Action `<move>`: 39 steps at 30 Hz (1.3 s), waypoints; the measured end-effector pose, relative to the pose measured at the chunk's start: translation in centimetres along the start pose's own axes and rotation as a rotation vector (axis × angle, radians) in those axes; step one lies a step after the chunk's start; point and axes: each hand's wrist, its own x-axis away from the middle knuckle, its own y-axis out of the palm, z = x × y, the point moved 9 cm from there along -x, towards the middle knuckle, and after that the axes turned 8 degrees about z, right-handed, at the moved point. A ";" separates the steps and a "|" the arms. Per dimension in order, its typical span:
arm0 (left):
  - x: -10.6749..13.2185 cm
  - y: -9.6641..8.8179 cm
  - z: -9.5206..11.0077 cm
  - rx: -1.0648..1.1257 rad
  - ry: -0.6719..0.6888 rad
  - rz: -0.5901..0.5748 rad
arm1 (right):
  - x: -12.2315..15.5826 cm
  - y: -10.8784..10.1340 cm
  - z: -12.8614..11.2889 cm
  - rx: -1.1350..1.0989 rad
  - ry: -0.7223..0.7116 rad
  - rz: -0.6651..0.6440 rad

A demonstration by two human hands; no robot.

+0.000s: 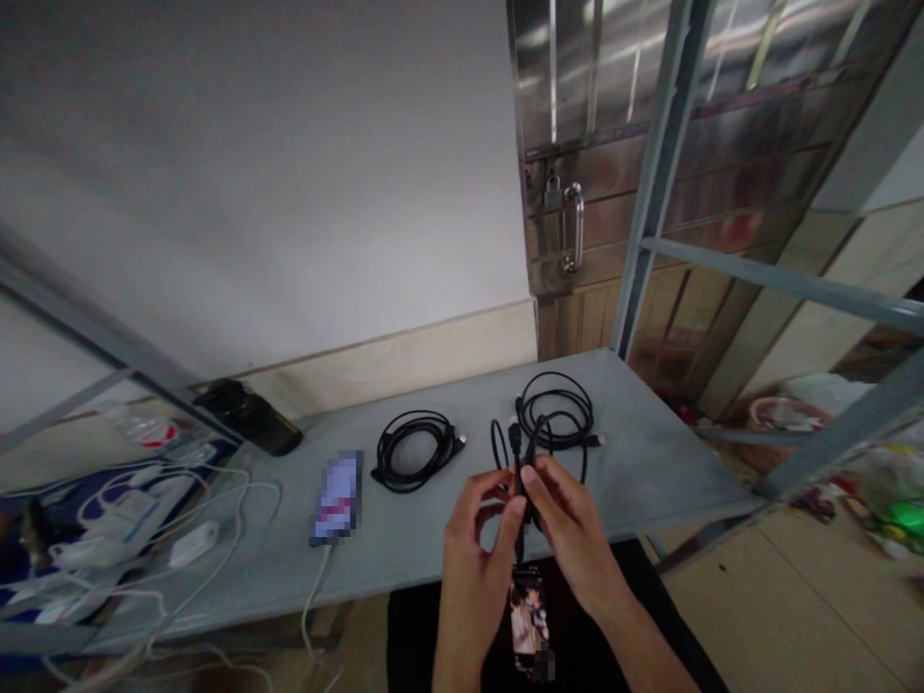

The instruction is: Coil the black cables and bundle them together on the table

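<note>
Both my hands meet above the near edge of a grey metal shelf (650, 452). My left hand (480, 534) and my right hand (567, 525) pinch the same black cable (552, 419). Its loops lie on the shelf just beyond my fingers, and a short end hangs down between my hands. A second black cable (415, 450), coiled, lies on the shelf to the left of my hands. A phone (336, 498) with a lit screen lies flat further left, with a white lead running off its near end.
A second phone (530, 621) rests on my lap below my hands. White chargers and tangled white cords (137, 525) crowd the left end. A black device (249, 416) sits by the wall. Grey frame posts (654, 183) and a padlocked metal door (570, 226) stand at the right.
</note>
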 end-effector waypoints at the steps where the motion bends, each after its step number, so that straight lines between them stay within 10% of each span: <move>1: 0.0 0.0 -0.1 0.012 -0.025 -0.008 | 0.1 -0.1 0.2 -0.010 0.016 -0.025; 10: 2.0 -1.7 0.3 0.003 0.025 0.113 | 0.9 0.1 0.2 -0.040 0.044 -0.137; 22: 3.7 -8.9 -4.9 0.468 -0.215 0.711 | 0.0 -4.9 0.6 0.383 -0.114 0.074; 30: 5.4 -15.0 -4.2 0.512 -0.040 1.016 | -1.4 -12.5 -3.1 0.440 -0.335 0.469; 39: 7.7 -21.1 -5.9 0.469 -0.013 1.217 | 0.2 -21.1 -6.3 -0.257 -0.491 0.883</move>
